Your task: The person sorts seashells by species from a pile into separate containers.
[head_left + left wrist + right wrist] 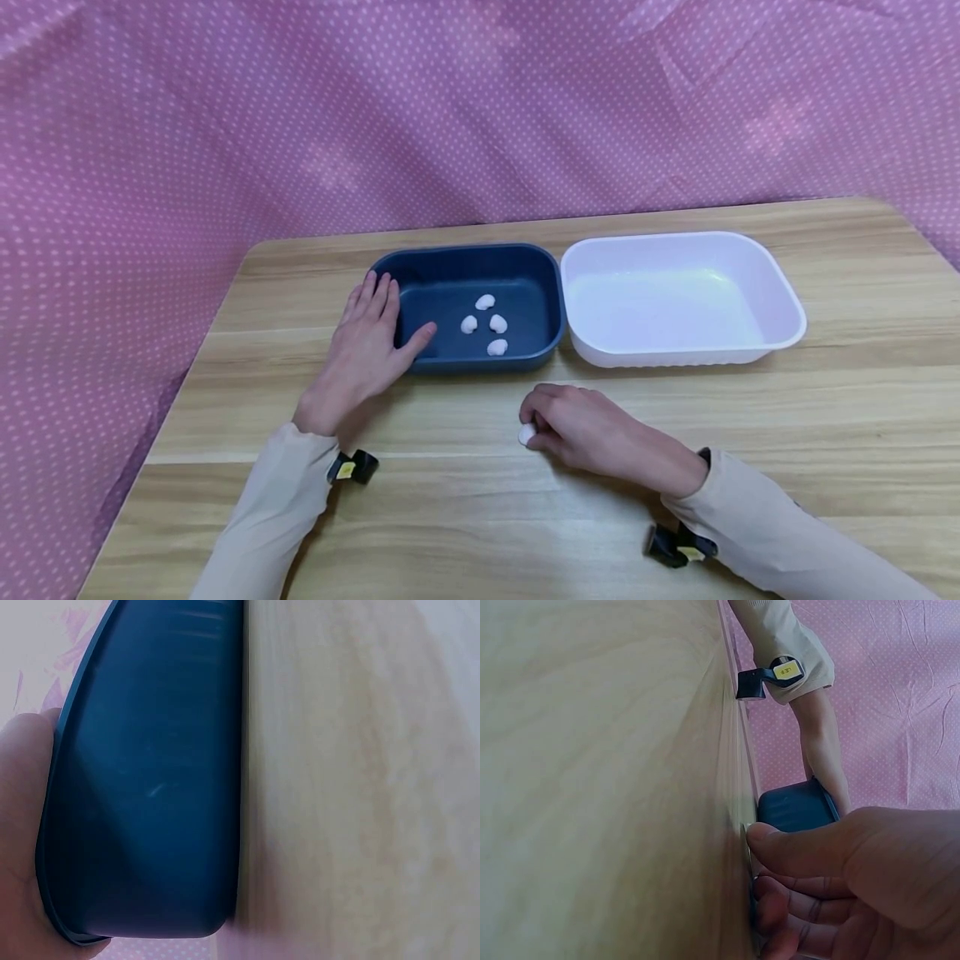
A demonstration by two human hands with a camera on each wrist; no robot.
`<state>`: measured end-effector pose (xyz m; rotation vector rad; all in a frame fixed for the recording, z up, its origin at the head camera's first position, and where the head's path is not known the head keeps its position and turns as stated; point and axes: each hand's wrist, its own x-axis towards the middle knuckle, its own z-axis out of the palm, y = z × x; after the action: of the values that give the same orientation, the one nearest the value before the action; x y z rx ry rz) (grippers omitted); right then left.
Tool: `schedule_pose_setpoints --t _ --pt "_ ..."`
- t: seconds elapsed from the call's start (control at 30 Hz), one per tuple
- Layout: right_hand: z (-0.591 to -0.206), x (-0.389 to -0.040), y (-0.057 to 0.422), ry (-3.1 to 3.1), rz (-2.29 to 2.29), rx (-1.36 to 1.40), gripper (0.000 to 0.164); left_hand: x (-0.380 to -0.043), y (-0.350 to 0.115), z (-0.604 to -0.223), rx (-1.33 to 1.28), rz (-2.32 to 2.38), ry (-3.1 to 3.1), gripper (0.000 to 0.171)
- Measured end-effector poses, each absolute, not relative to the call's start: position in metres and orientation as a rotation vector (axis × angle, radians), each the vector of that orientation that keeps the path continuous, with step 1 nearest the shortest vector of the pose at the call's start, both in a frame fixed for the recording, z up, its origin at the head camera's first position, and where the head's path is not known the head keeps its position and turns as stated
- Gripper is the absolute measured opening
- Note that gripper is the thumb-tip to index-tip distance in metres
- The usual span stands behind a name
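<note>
In the head view, the left hand (367, 337) lies over the left end of a dark blue tray (551, 354), its fingers straight across the rim and its thumb on the front edge. Inside that tray sit several small white shell-like pieces (498, 323). In front of the trays, my right hand (585, 429) is low over the table, pinching another white shell-like piece (527, 433) between thumb and fingers. The right wrist view shows the thumb (795, 851) close to the tabletop, with the piece mostly hidden. The blue tray's outer wall (157, 780) fills much of the left wrist view.
A white tray (678, 352) stands against the right end of the blue one, with no pieces visible in it. Both are on a wooden table (450, 517). Pink dotted cloth (480, 117) hangs behind the table and along its left side.
</note>
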<state>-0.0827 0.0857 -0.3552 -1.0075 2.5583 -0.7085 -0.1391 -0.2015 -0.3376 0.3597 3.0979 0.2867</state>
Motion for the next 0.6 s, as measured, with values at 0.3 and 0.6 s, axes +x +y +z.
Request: schedule_pose_setpoints --t 0.3,0.6 --pt "-0.3557 -0.0827 0.0855 2.555 -0.705 -1.023 0.016 -0.1386 -0.2016 -0.3373 0.361 0.291 3.098 0.093" --pt "-0.3556 -0.0831 0.0852 2.556 -0.703 -1.026 0.017 -0.1391 -0.2016 -0.3364 0.365 0.282 3.102 0.092"
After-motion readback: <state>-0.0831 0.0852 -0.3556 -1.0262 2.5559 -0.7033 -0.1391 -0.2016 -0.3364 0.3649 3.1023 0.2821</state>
